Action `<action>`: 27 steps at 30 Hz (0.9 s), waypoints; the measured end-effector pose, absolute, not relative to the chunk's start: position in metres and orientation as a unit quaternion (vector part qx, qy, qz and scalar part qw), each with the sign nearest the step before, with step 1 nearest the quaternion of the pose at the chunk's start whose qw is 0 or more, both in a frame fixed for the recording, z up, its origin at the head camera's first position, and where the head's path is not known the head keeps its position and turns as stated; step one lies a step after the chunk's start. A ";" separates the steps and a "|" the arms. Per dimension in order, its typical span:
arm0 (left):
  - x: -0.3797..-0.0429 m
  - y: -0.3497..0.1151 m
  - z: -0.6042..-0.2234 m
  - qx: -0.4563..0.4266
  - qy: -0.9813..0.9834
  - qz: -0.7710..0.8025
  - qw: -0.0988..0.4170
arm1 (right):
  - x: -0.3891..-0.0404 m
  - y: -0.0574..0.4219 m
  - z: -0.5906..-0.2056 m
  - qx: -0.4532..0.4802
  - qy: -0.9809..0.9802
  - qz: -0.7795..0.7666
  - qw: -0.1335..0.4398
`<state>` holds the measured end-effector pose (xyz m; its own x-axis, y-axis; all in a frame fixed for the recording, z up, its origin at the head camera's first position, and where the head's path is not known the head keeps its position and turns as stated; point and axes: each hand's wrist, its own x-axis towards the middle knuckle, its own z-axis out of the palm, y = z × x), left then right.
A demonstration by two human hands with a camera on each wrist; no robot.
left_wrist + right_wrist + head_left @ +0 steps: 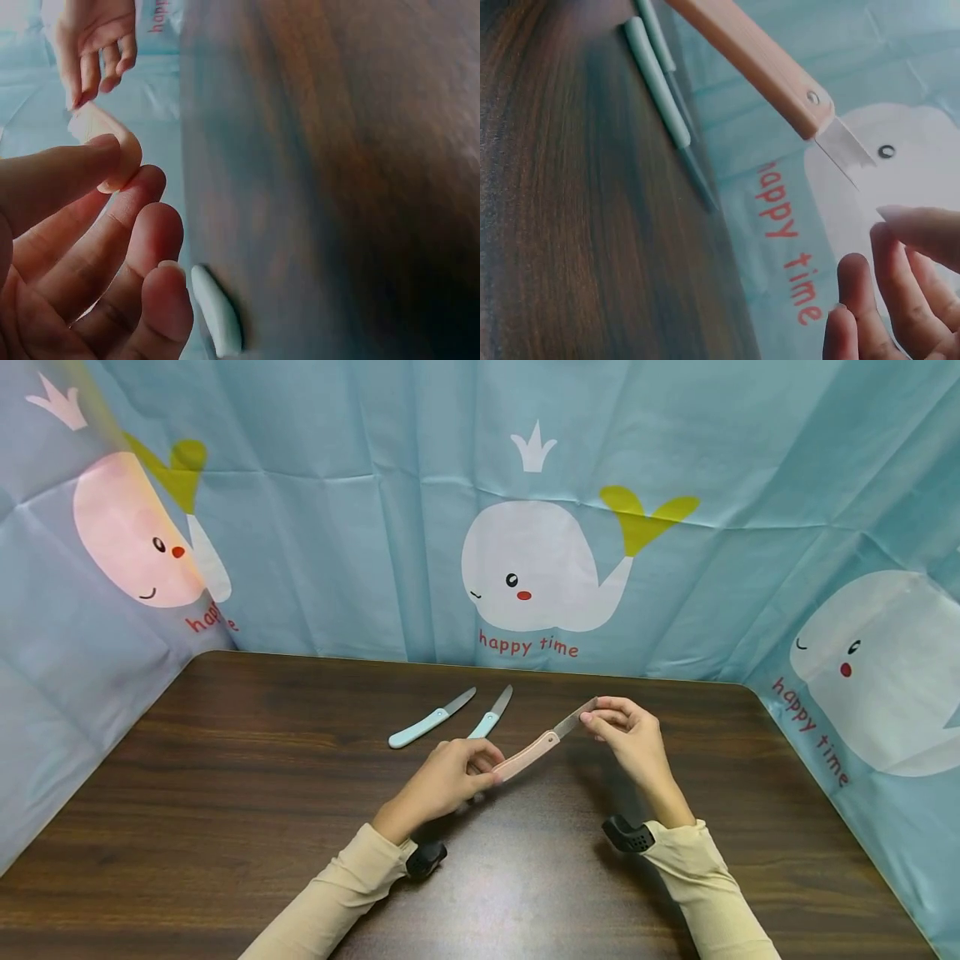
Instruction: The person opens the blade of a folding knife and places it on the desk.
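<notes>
A pink folding knife (pixel 528 755) is held up above the table with its blade swung out. My left hand (pixel 448 778) pinches the end of its handle between thumb and fingers. At the other end, my right hand (pixel 636 745) pinches the blade near its tip. The pivot rivet shows on the pink handle (pixel 761 67) in the right wrist view, where the blade's far part is washed out. Two light blue folding knives lie unfolded on the table: one (pixel 420 728) at the left, the other (pixel 486 723) partly hidden behind my left hand.
A dark wood-grain table (pixel 247 793) spreads under both hands. Behind it and at both sides hangs a blue curtain (pixel 322 552) printed with whales. Each wrist carries a black band-mounted device.
</notes>
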<state>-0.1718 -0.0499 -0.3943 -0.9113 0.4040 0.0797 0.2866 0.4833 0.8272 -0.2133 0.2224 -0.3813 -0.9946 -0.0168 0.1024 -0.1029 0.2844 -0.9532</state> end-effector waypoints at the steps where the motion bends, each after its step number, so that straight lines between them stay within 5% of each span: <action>1: -0.172 -0.048 -0.394 0.200 0.860 0.466 0.064 | -0.215 0.222 -0.382 0.033 -0.800 0.598 0.037; 27: -0.206 -0.008 -0.400 0.169 0.908 0.374 0.083 | -0.254 0.207 -0.409 0.082 -0.861 0.499 -0.050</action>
